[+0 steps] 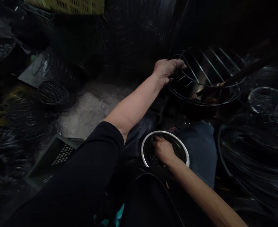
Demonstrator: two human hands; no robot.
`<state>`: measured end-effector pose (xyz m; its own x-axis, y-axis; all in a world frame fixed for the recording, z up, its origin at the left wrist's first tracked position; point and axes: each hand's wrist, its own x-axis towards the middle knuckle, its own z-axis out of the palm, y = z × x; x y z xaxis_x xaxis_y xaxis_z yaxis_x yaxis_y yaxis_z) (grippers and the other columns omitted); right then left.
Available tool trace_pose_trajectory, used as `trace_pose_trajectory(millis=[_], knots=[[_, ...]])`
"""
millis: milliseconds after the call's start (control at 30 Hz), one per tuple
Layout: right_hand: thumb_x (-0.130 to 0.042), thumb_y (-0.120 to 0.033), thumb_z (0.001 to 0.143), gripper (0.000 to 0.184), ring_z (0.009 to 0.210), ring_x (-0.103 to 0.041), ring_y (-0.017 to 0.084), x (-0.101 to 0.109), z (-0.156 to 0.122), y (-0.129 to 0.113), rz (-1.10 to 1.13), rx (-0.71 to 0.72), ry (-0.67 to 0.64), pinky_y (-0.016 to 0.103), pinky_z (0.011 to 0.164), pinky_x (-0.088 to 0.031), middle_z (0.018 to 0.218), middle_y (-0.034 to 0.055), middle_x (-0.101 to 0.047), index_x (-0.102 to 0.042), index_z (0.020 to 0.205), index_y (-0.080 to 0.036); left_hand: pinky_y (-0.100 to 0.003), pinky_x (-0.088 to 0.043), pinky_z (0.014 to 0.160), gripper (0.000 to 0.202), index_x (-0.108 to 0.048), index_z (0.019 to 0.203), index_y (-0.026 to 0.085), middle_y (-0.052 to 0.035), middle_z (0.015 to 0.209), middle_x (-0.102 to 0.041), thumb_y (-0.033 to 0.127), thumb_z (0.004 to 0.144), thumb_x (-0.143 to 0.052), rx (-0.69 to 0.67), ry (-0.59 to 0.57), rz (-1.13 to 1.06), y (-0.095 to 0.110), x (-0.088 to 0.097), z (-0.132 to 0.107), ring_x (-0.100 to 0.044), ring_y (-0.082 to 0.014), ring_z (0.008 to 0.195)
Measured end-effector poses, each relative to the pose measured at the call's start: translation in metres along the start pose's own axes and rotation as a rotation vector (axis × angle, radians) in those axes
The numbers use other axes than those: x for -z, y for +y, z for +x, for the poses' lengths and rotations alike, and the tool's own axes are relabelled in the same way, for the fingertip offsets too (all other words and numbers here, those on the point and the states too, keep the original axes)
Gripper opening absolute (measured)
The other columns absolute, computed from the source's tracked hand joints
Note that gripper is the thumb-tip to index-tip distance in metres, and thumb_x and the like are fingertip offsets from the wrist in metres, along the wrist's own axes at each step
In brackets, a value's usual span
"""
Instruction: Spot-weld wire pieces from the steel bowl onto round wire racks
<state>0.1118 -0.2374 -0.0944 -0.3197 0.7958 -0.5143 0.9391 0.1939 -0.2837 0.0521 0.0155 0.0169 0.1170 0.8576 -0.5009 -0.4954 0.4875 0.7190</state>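
Observation:
My left hand (167,71) reaches out with its fingers extended, holding nothing I can see. Its fingertips are at the edge of a round wire rack (206,75) with silver bars and thin hoops. My right hand (163,150) rests in a round wire-mesh basket (165,148) with a bright metal rim, which sits on my lap. Its fingers curl down on the dark mesh, and whatever lies beneath them is hidden. A dark rod (245,72) crosses the wire rack's right side.
Piles of black wire mesh (254,154) surround me on the right and at the back. A grey perforated tray (58,157) stands at the left, beside bare concrete floor (89,110). A yellow crate (65,5) sits at the top, and another (3,110) lies at the left.

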Motion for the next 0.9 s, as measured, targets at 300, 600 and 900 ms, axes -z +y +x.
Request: trace_pose_trajectory(millis=[300,600,900], knots=[[-0.052,-0.011,0.082,0.032,0.088,-0.073,0.020,0.044,-0.041,0.049,0.130,-0.083,0.219,0.027,0.077,-0.052,0.094,0.0085,-0.078,-0.080,0.094,-0.020,-0.023,-0.030,0.049,0.027,-0.053,0.075,0.016,0.0054,0.057,-0.051,-0.004,0.069,-0.070,-0.217,0.050,0.003,-0.016,0.013,-0.028,-0.047,-0.0066,0.050],[-0.065,-0.041,0.076,0.027,0.076,-0.072,0.025,0.145,-0.024,0.088,0.491,-0.245,1.176,0.038,0.075,-0.055,0.079,0.0076,-0.077,-0.081,0.083,-0.020,-0.019,-0.034,0.049,0.067,-0.063,0.118,0.015,0.0069,0.069,-0.054,0.001,0.054,-0.079,-0.268,0.052,-0.082,-0.038,0.011,-0.044,-0.050,-0.0049,0.054],[-0.079,-0.038,0.068,0.029,0.042,-0.058,0.015,0.138,0.005,0.066,1.152,-0.263,1.308,0.027,0.043,-0.047,0.057,0.0000,-0.066,-0.078,0.085,-0.014,-0.020,-0.030,0.045,0.048,-0.064,0.100,0.015,0.0073,0.067,-0.053,0.006,0.055,-0.077,-0.317,0.024,-0.026,-0.033,0.011,-0.040,-0.050,-0.0048,0.050]])
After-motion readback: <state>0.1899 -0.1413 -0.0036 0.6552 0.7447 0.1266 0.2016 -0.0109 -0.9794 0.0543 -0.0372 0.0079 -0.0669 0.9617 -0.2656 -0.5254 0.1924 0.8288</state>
